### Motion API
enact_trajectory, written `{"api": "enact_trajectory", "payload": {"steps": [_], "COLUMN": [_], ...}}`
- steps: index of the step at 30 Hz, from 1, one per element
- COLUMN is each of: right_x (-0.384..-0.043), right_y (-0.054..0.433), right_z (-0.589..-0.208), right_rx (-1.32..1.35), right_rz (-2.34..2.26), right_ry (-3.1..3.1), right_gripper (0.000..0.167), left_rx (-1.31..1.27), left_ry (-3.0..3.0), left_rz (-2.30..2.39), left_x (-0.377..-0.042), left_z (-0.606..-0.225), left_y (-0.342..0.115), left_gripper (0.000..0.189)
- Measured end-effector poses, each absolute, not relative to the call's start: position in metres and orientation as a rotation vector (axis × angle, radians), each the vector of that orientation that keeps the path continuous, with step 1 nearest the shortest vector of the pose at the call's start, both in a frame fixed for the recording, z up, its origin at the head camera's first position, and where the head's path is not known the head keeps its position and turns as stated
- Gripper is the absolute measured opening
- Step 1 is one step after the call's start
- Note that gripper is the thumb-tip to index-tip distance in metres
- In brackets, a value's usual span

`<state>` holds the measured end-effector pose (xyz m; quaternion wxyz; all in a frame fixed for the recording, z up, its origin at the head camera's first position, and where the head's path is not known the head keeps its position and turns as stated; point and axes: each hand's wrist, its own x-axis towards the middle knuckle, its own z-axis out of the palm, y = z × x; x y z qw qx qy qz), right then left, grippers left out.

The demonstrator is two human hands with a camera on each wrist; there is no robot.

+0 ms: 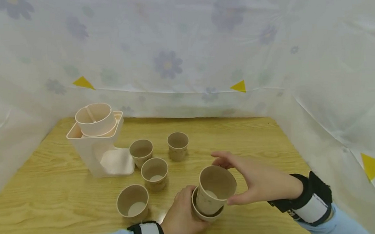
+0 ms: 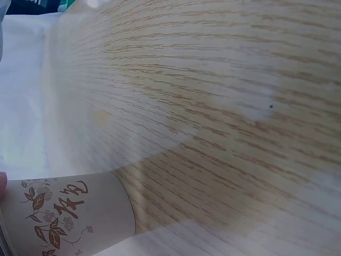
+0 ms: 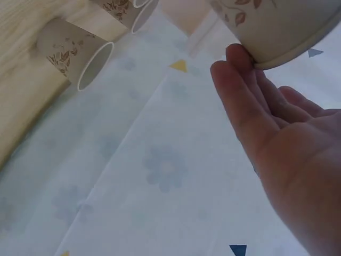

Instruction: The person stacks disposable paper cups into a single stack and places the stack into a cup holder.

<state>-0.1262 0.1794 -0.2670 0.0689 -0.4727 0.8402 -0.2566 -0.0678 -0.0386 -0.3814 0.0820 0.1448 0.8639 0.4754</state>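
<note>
In the head view my left hand [image 1: 182, 215] grips a beige paper cup [image 1: 205, 217] low at the front of the table. A second paper cup [image 1: 216, 187] stands partly inside it, tilted, its mouth facing up. My right hand [image 1: 257, 181] holds this upper cup at the rim, thumb on the near side and fingers on the far side. In the right wrist view the fingertips [image 3: 240, 58] are right at the rim of that cup [image 3: 277, 32]. The left wrist view shows brown leaf and flower print on the lower cup [image 2: 74, 213].
Several more paper cups stand upright left of my hands, among them a near cup [image 1: 133, 204] and a far cup [image 1: 178, 146]. A pale pink dispenser-like stand [image 1: 101, 152] with a round top is at the back left. Flowered white sheeting [image 1: 183, 52] surrounds the wooden table [image 1: 66, 198].
</note>
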Motion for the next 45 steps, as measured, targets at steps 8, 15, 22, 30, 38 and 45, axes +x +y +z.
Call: {"api": "enact_trajectory", "payload": {"steps": [8, 15, 22, 30, 38, 45], "right_x": [-0.120, -0.118, -0.117, -0.123, -0.139, -0.136], "right_y": [0.173, 0.169, 0.169, 0.178, 0.177, 0.177], "right_z": [-0.297, -0.317, -0.328, -0.348, -0.389, -0.397], "right_rx": [-1.441, -1.456, -1.453, -1.290, -1.206, -1.182], "right_rz": [-0.694, -0.650, -0.701, -0.861, -1.119, -1.184], "right_ry": [2.498, 2.526, 2.533, 2.434, 2.193, 2.142], "right_gripper": [0.085, 0.087, 0.086, 0.094, 0.082, 0.077], "left_rx": [0.426, 0.416, 0.426, 0.425, 0.409, 0.501], "left_ry": [2.579, 2.566, 2.606, 2.591, 2.521, 2.594], "left_rz": [1.437, 1.446, 1.458, 1.452, 1.466, 1.432], "left_x": [-0.068, -0.068, -0.067, -0.067, -0.068, -0.059], "left_z": [-0.383, -0.383, -0.385, -0.385, -0.381, -0.368], "left_y": [-0.037, -0.037, -0.037, -0.038, -0.040, -0.052], "left_gripper": [0.078, 0.077, 0.075, 0.078, 0.091, 0.099]}}
